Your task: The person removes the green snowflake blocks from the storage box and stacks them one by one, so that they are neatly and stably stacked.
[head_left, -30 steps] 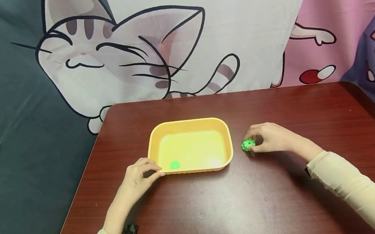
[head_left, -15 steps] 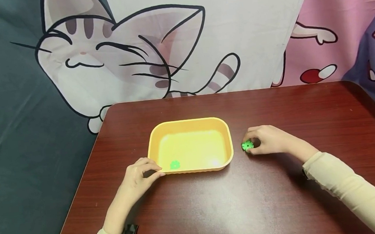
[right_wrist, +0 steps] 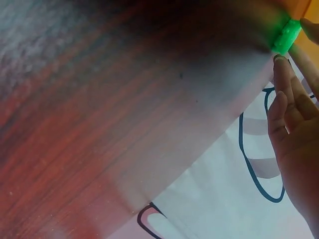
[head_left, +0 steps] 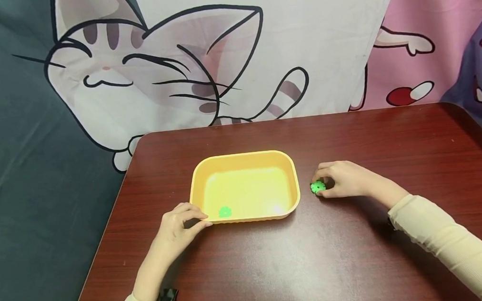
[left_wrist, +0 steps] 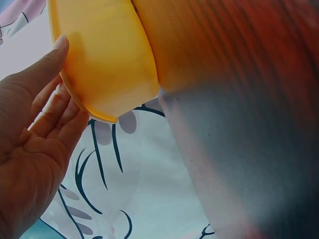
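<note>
In the head view my right hand (head_left: 342, 179) holds a green notched disc (head_left: 318, 187) between thumb and fingertips, low over the table right of the tray. The right wrist view shows this green piece (right_wrist: 287, 37) as thick from the side; I cannot tell whether it is one disc or several stacked. My left hand (head_left: 181, 228) grips the near left corner of a yellow plastic tray (head_left: 241, 156), thumb and fingers at its rim. The left wrist view shows the thumb on the tray wall (left_wrist: 107, 55). Inside the tray, near its front left, lies another green notched disc (head_left: 225, 212).
The tray stands on a dark red-brown wooden table (head_left: 268, 267). Behind the table's far edge hangs a cloth (head_left: 320, 29) with cartoon cats. A black band (head_left: 167, 300) sits on the left wrist.
My right hand has shifted slightly down and left, still holding the green disc, which now looks flatter. The left hand and the tray stay where they were.
</note>
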